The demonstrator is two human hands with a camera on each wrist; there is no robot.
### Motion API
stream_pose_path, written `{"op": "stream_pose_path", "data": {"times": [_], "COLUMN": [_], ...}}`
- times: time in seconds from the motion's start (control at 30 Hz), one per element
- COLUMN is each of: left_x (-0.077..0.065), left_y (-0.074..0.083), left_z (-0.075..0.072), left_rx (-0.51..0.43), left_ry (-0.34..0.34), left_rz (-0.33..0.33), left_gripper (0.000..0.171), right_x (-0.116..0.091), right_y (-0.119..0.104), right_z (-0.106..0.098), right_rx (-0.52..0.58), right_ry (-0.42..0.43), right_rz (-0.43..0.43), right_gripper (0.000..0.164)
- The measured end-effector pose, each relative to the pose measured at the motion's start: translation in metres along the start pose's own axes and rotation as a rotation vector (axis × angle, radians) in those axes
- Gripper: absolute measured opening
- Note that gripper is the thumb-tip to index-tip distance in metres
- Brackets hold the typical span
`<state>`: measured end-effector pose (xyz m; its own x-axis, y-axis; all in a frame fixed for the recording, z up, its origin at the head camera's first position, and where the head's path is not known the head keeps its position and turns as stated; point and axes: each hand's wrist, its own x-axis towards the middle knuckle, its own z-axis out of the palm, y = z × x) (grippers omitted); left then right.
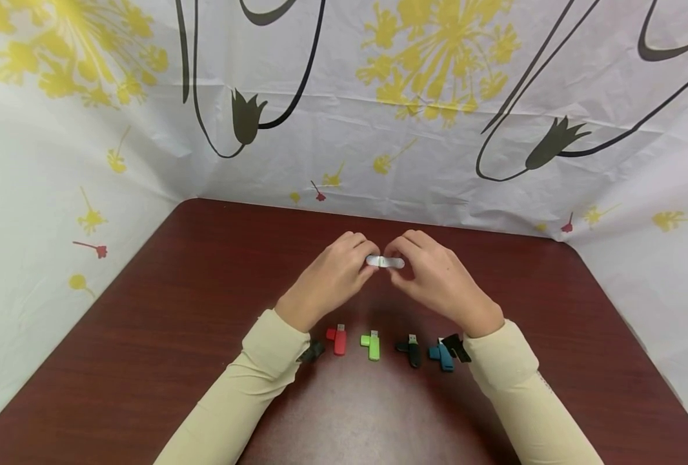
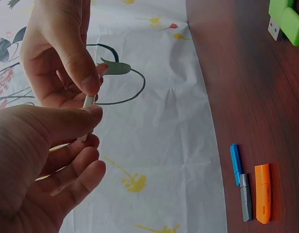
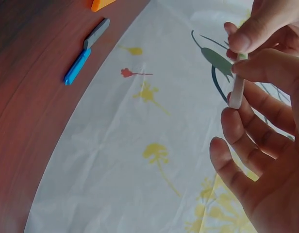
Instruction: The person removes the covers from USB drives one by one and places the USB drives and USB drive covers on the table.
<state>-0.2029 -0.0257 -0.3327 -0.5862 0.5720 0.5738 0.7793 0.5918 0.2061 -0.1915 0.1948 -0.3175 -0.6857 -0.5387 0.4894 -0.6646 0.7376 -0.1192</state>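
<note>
Both hands meet above the table and hold a slim white stick with a seam across it (image 1: 392,262), apparently a capped USB stick. My left hand (image 1: 335,271) pinches its left end between thumb and fingers. At the other end, my right hand (image 1: 437,274) pinches it too. Seen from the left wrist, the white stick (image 2: 89,101) is partly covered by both thumbs. Below the hands lie a red USB stick (image 1: 339,342), a green one (image 1: 374,349), a black one (image 1: 414,354) and a blue one (image 1: 446,359), each with its metal plug showing.
A dark piece (image 1: 312,352) lies partly under the left sleeve, a black one (image 1: 455,347) beside the right sleeve. In the left wrist view a blue-and-grey slim piece (image 2: 244,196) and an orange capped piece (image 2: 262,194) lie near the table edge. Patterned white cloth (image 1: 321,161) hangs around the table.
</note>
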Motion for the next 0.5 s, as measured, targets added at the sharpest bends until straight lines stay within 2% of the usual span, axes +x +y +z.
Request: {"op": "stream_pose_path", "data": {"times": [0.23,0.5], "left_x": [0.0001,0.0001], "left_y": [-0.0010,-0.0013], "left_z": [-0.0017,-0.0028], "left_rx": [0.001,-0.004], "left_ry": [0.049,0.063], "left_rz": [0.010,0.017], "left_gripper": [0.015,0.014], "right_x": [-0.0001,-0.0008], "right_y": [0.0009,0.0062], "right_z": [0.0024,0.0047], "right_rx": [0.006,0.040], "right_ry": [0.056,0.108], "right_rz": [-0.047,-0.089], "right_gripper": [0.028,0.031]}}
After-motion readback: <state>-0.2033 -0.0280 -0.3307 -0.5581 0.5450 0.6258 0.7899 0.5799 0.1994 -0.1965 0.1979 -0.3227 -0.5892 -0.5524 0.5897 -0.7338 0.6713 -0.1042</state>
